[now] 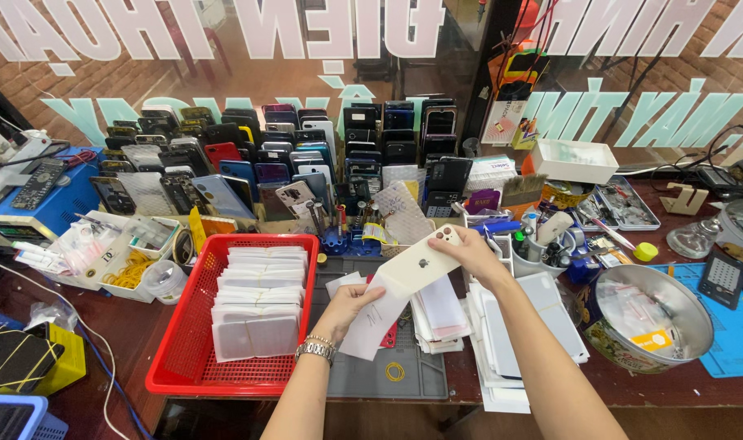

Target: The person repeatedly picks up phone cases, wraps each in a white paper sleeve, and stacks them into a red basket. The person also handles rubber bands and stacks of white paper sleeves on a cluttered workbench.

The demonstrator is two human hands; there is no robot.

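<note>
Over grey mat (363, 371): right hand (469, 251) fingers pinch white phone (419, 265); left hand (349, 303) fingers grip white sleeve (370, 324).

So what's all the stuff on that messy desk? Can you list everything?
white phone: one, held over the grey mat
white sleeve: one, under the phone
red basket: one, left, full of white packets
phones: many, mostly dark, rows at the back
metal bowl: one, silver, right
yellow rubber band: one, on the mat
left hand: holds the sleeve, wears a watch
right hand: grips the phone's top
</note>
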